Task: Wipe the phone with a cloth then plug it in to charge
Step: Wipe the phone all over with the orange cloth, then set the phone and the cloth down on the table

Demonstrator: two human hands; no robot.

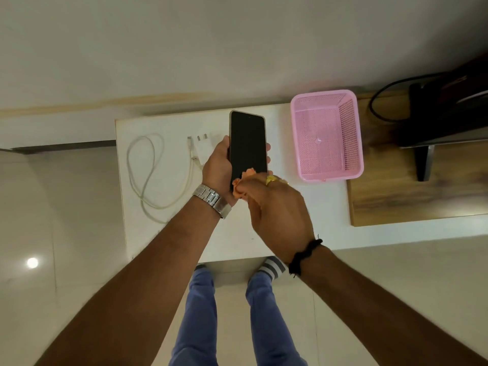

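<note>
The left hand (pixel 219 167) grips the phone (pixel 247 143) by its long edges, screen up, above the white table (pixel 237 233), probably so the glass stays steady and fully exposed for wiping. The right hand (pixel 274 207) is closed around a bunched orange cloth (pixel 241 184), pressing it against the lower end of the screen (only a soft, crumpled tuft shows past the fingers). The phone is a flat dark slab with rounded corners and a pale rim. On the table to the left lie the white charger plug (pixel 201 146) and its smooth cable (pixel 148 175) in loose loops, within reach for charging. A pink perforated plastic basket (pixel 348 133) sits right.
</note>
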